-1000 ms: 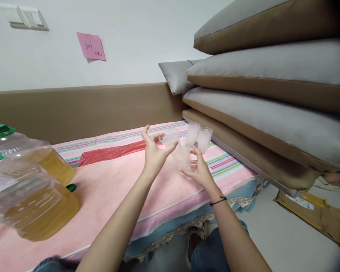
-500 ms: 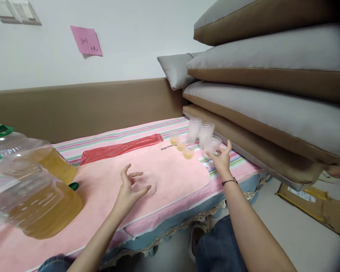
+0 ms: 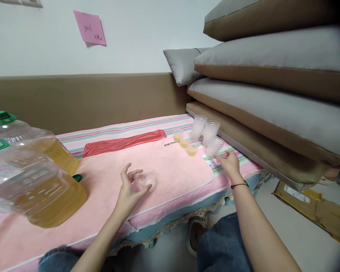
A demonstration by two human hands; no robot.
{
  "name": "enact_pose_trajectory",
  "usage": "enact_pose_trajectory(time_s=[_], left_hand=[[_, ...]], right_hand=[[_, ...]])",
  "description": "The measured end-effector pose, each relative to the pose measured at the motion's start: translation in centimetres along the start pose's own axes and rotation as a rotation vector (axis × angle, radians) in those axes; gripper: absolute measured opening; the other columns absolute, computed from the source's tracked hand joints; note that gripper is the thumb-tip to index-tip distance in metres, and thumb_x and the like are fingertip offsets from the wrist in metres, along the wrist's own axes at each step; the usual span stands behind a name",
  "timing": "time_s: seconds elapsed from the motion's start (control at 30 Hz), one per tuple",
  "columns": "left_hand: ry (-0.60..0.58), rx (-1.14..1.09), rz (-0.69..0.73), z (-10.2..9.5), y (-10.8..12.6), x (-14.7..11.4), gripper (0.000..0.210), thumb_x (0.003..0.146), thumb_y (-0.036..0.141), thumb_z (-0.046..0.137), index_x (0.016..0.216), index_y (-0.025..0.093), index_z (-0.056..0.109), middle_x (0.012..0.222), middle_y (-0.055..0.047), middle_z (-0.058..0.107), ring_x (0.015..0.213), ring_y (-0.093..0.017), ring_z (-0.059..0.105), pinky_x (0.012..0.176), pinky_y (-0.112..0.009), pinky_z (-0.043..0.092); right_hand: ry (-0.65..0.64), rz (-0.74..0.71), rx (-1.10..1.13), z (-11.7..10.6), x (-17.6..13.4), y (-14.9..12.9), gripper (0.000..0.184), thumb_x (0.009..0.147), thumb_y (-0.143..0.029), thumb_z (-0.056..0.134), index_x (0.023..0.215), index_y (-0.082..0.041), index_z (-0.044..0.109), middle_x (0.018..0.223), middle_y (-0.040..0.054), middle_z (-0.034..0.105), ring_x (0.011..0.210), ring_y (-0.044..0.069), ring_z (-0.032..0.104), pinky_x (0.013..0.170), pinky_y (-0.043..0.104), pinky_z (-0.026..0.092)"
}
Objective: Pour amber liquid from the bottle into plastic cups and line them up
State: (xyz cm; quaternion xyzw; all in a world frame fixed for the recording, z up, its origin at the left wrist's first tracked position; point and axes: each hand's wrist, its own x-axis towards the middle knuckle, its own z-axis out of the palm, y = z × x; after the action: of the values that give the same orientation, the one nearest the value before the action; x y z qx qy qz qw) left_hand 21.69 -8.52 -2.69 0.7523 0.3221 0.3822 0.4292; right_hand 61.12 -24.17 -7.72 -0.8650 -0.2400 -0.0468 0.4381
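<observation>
I can barely make out the clear cup (image 3: 146, 180) under my left hand (image 3: 129, 190): it is see-through against the pink mat (image 3: 170, 177), and only its rim and a faint outline show. It seems to stand on the mat with its mouth up, long axis about vertical, but I cannot tell its tilt for sure. My left fingers are spread and curled loosely round its near left side; whether they touch it is hard to say.

My right hand (image 3: 229, 162) is far right on the striped cloth (image 3: 124, 130), fingers loosely bent. Its fingertips are at the base of another clear cup (image 3: 215, 146), which leans, mouth tipped toward the far right. I cannot tell whether they pinch it or only touch it.

Just behind that cup stand two upright cup stacks (image 3: 204, 129), close together. Left of them sit three small cups with yellow liquid (image 3: 185, 142), partly overlapping, so their edges blur together.

At the near left, two big jugs (image 3: 36, 177) of amber liquid lie on their sides, green caps cut off by the frame edge. A red bag (image 3: 124, 142) lies flat along the far side of the mat. Cushions (image 3: 272, 105) are piled at the right, the topmost cut off. A pink note (image 3: 90, 28) is on the wall; its writing is too small to read surely.
</observation>
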Motion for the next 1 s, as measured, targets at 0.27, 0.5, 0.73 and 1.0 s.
enact_pose_trajectory(time_s=[0.27,0.5,0.73,1.0], left_hand=[[0.009,-0.008,-0.024,-0.7,-1.2,-0.6,0.094,0.066,0.036,0.078,0.138,0.026,0.019,0.118,-0.010,0.056,0.105,-0.023,0.063,0.096,-0.047,0.050],[0.023,-0.038,-0.009,-1.2,-1.0,-1.6,0.094,0.064,0.032,0.078,0.137,0.025,0.019,0.118,-0.010,0.056,0.106,-0.023,0.062,0.099,-0.048,0.047],[-0.005,-0.064,-0.048,-1.2,-1.1,-2.4,0.096,0.064,0.031,0.078,0.138,0.024,0.018,0.119,-0.012,0.056,0.109,-0.023,0.061,0.097,-0.046,0.048],[-0.068,-0.033,-0.045,-1.2,-1.8,-2.5,0.101,0.061,0.023,0.080,0.140,0.025,0.018,0.117,-0.009,0.060,0.110,-0.023,0.062,0.103,-0.047,0.044]], right_hand=[[-0.325,-0.169,-0.199,-0.2,-4.4,-1.4,0.031,0.076,-0.041,0.075,0.065,-0.021,0.054,0.069,0.0022,0.062,0.067,0.022,0.058,0.058,0.029,0.034],[-0.341,-0.198,-0.357,0.0,-4.1,-1.7,0.026,0.083,-0.032,0.070,0.066,-0.020,0.054,0.072,0.0061,0.063,0.071,0.024,0.058,0.058,0.030,0.030],[-0.426,-0.246,-0.416,0.3,-4.2,-1.7,0.030,0.085,-0.022,0.061,0.056,-0.020,0.055,0.059,0.0044,0.059,0.062,0.022,0.055,0.055,0.030,0.028],[-0.405,-0.277,-0.486,-0.1,-4.1,-2.0,0.028,0.090,-0.028,0.062,0.063,-0.020,0.057,0.068,0.0054,0.063,0.070,0.025,0.058,0.057,0.030,0.028]])
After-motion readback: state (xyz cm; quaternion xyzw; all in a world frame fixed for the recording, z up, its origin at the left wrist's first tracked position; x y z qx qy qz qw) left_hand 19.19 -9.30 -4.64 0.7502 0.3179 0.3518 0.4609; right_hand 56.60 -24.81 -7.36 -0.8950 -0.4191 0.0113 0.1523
